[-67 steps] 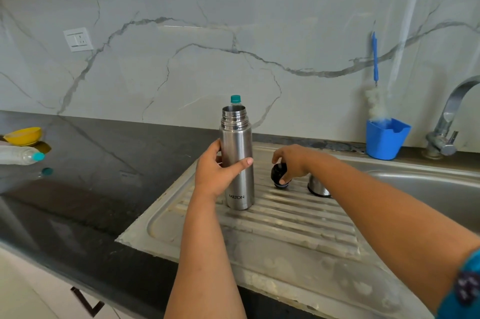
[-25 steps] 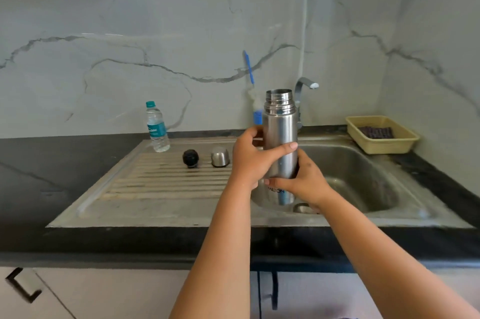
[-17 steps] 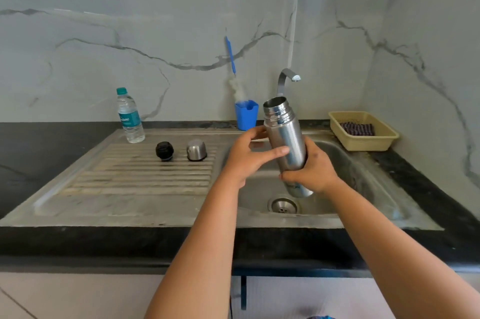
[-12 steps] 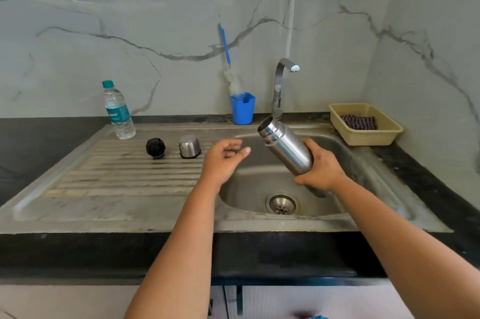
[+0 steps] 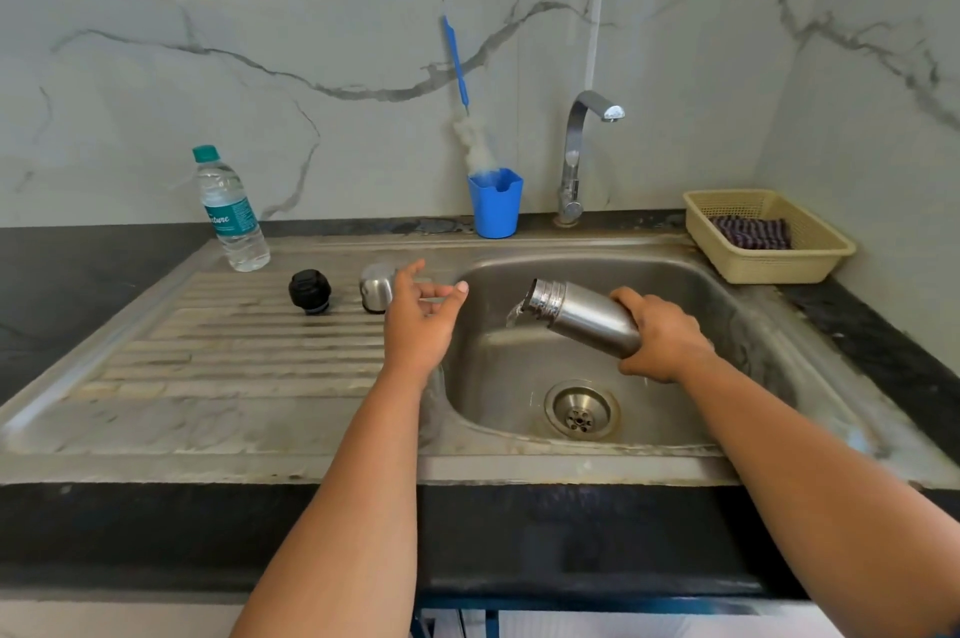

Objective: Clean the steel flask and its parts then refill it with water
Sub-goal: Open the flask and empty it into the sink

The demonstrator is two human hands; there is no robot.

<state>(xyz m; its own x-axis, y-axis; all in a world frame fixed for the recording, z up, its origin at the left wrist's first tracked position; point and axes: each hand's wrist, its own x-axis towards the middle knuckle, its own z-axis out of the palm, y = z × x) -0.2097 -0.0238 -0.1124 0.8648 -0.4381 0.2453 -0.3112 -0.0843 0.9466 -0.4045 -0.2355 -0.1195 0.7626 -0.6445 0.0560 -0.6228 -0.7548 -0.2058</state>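
flask: steel flask (image 5: 584,316) uncapped, tipped over the sink basin (image 5: 691,289), mouth pointing left and slightly down, base toward the right. A little water (image 5: 513,315) spills from the mouth into the basin.
right hand: right hand (image 5: 662,336) wraps the lower body of the flask, fingers curled round it from above, thumb underneath. Firm hold, flask off any surface.
left hand: left hand (image 5: 422,320) holds nothing, fingers loosely spread and relaxed, hovering over the boundary between drainboard and basin, left of the flask mouth, not touching it.
stopper: black stopper (image 5: 309,291) sits on the ribbed drainboard (image 5: 208,362), far side, left of the basin.
cup lid: steel cup lid (image 5: 376,286) on the drainboard just right of the stopper, apart from it, partly hidden behind the left hand's fingers.
water bottle: plastic water bottle (image 5: 230,211), teal cap and teal label, stands at the far left corner of the drainboard, cap on.
brush: bottle brush (image 5: 460,81) with blue handle stands in a blue holder (image 5: 494,203) at the far edge, between drainboard and tap, leaning against the wall.
tap: chrome tap (image 5: 579,154) at the far edge of the basin, spout pointing right, no flow visible.
drain: strainer (image 5: 582,409) at near centre of the basin floor, below the flask.
basket: beige plastic basket (image 5: 810,268) on the dark counter (image 5: 78,273), far right of the sink, with a dark striped cloth (image 5: 750,232) inside.
wall: grey-veined marble backsplash (image 5: 311,13) behind and to the right.
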